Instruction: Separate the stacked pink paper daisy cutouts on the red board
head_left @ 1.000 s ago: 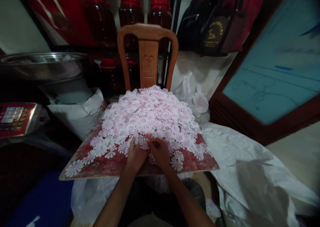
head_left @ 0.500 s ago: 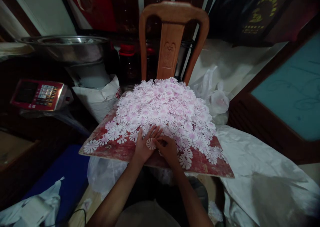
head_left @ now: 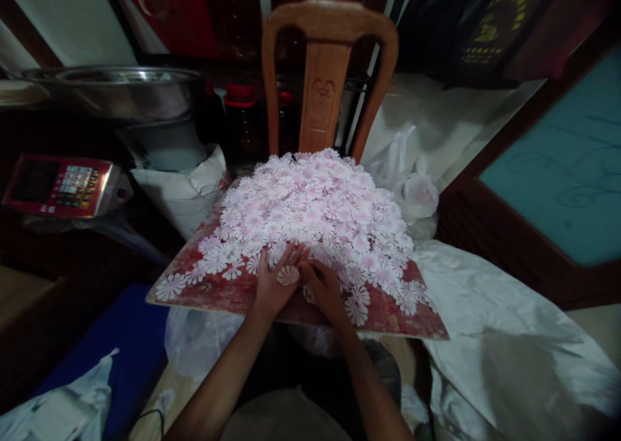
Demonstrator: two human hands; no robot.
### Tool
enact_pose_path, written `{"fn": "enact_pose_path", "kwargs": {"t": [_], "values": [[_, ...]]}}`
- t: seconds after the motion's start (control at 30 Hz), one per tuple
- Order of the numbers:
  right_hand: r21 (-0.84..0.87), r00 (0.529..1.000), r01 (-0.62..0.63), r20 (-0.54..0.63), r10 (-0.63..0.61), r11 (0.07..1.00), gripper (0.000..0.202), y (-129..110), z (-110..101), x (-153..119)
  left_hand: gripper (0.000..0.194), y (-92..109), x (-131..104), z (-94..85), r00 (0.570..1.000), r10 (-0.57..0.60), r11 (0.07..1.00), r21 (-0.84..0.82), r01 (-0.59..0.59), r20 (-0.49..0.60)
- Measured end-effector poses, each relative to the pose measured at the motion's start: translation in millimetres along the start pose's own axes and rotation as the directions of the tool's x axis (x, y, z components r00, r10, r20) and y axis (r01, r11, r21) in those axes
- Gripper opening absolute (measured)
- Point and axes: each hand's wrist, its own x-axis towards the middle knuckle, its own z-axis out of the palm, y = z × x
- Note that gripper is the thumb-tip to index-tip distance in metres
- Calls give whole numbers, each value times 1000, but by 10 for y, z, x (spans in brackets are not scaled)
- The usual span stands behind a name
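A heap of white and pale pink paper-like flower cutouts [head_left: 315,202] covers much of a worn red board [head_left: 291,308]. My left hand [head_left: 275,286] lies palm up at the heap's front edge, its fingers stretched out. One flower cutout [head_left: 288,275] rests flat on that palm. Close beside it on the right, my right hand [head_left: 324,289] is closed, thumb and index finger drawn together near the left fingertips. Whatever sits in that pinch is too small to make out. Partly hidden under the right hand, another flower cutout [head_left: 308,295] shows.
Behind the board rises a wooden chair back [head_left: 323,92]. At left are a red scale [head_left: 58,185], a metal basin [head_left: 130,98] and a white sack [head_left: 182,192]. A large white sheet [head_left: 485,299] spreads at right; a clear plastic bag [head_left: 198,337] hangs below the board.
The whole view has shifted slightly, so things sit a little further left. My right hand has drawn slightly away from the cutout on my left palm, which now shows more fully.
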Motion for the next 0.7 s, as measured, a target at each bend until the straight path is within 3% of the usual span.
{"fn": "enact_pose_path", "kwargs": {"t": [0.3,0.47,0.7], "values": [[82,999,-16,43,13,997,34,7,2,-23,79,1,-5,-62,995,47,998,-42,-44,86],[84,996,-88,-22,91,993,40,53,-17,-25,80,-17,24,-72,993,86,994,-80,-79,81],[57,999,-6,44,4,998,27,-31,-9,-28,83,9,7,-42,996,52,990,-132,-41,78]]}}
